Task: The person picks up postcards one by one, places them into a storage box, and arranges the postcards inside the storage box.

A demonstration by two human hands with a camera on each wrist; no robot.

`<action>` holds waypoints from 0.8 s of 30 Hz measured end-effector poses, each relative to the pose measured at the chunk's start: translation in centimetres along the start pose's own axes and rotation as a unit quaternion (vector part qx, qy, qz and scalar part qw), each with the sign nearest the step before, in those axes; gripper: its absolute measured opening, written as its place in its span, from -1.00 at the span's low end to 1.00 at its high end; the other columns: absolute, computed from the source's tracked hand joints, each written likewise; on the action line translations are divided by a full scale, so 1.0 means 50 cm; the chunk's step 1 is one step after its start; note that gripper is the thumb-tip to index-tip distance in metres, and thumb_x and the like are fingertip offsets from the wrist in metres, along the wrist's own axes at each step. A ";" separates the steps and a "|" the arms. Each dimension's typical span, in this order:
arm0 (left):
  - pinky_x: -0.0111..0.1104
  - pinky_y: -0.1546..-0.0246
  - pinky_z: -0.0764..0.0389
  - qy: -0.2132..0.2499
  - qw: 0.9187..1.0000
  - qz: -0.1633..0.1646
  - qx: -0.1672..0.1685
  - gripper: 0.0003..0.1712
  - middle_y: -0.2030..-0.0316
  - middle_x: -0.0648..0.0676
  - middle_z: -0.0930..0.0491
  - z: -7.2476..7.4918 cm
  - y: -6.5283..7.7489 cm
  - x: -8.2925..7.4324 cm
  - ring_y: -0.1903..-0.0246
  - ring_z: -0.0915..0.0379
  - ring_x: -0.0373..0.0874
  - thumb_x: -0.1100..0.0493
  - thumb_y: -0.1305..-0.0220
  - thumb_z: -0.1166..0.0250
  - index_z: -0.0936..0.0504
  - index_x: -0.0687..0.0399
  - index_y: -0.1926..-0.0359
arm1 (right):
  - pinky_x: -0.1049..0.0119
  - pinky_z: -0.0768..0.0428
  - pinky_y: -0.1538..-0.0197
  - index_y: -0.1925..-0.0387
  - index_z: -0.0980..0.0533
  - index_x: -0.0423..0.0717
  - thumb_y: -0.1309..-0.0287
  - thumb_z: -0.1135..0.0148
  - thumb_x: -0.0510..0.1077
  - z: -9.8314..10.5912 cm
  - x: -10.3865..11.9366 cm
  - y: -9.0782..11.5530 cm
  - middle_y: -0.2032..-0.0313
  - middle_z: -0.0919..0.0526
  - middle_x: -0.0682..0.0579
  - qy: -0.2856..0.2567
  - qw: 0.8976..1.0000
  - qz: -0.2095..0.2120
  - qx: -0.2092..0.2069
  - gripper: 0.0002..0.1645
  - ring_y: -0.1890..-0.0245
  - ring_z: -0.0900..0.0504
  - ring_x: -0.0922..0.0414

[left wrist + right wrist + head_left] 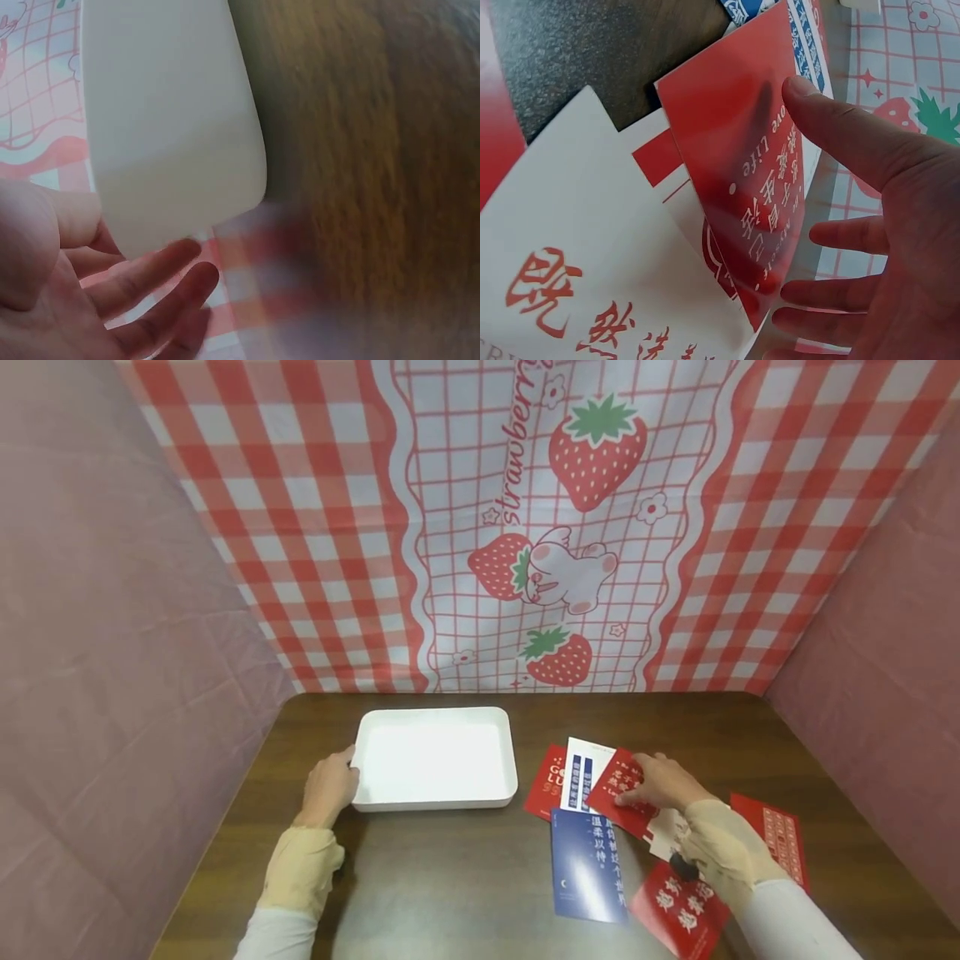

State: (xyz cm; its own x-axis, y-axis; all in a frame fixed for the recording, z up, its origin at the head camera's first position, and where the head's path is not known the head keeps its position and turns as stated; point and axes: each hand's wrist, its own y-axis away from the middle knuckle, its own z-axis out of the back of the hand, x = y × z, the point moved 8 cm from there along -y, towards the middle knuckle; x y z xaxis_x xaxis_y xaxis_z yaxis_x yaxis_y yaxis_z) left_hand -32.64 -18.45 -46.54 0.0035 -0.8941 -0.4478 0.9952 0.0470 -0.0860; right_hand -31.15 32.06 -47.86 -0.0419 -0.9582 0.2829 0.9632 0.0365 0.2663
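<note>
My left hand (330,787) is at the left end of the white tray (435,804) and holds it there by the rim. From the left wrist, its fingertips (196,279) show close to the tray's end wall, and part of the hand is hidden behind that wall. On the right, my right hand (666,782) holds a red card (621,802) with white lettering, its thumb (801,87) at one edge and the other fingers by the far edge. That card slants over a white card (592,753) with blue panels and a cream card (665,831).
A red card reading "GO LU" (538,802) lies nearest the tray. In front are a blue card (587,877) and another red card (678,914). A further red card (776,839) is partly behind my right forearm. A checked strawberry cloth (345,568) hangs behind the wooden table (420,893).
</note>
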 end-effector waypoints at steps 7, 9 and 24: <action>0.18 -0.11 -0.44 0.020 1.000 0.016 0.016 -0.41 -0.16 0.48 -0.47 -0.006 0.003 0.003 -0.13 -0.39 0.44 0.32 -0.22 0.03 -0.41 0.30 -0.30 | -0.33 -0.47 -0.10 -0.31 -0.26 -0.37 0.24 -0.54 0.23 -0.003 -0.006 0.007 -0.11 -0.40 -0.47 0.000 1.000 0.005 -0.005 0.20 -0.11 -0.41 -0.36; 0.19 -0.13 -0.43 0.022 0.999 0.019 0.021 -0.41 -0.18 0.47 -0.45 -0.004 0.004 0.006 -0.15 -0.38 0.44 0.32 -0.22 0.04 -0.41 0.29 -0.30 | -0.36 -0.43 -0.13 -0.33 -0.23 -0.36 0.24 -0.54 0.23 -0.003 -0.010 0.008 -0.19 -0.34 -0.49 -0.008 1.000 -0.001 -0.007 0.22 -0.20 -0.33 -0.42; 0.22 -0.13 -0.41 0.046 0.998 0.018 0.049 -0.40 -0.21 0.41 -0.43 0.003 0.008 0.010 -0.19 -0.34 0.45 0.31 -0.20 0.06 -0.40 0.29 -0.30 | -0.33 -0.47 -0.09 -0.33 -0.23 -0.38 0.23 -0.56 0.17 -0.002 -0.023 0.003 -0.17 -0.33 -0.51 -0.027 0.999 0.008 -0.017 0.21 -0.17 -0.33 -0.43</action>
State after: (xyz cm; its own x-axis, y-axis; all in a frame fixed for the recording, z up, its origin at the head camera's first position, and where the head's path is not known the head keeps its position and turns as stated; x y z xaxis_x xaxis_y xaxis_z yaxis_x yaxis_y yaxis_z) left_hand -32.25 -18.95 -46.65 0.0346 -0.8479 -0.5291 0.9994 0.0298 0.0176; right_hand -30.94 33.12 -48.22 -0.0397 -0.9408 0.3368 0.9722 0.0415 0.2303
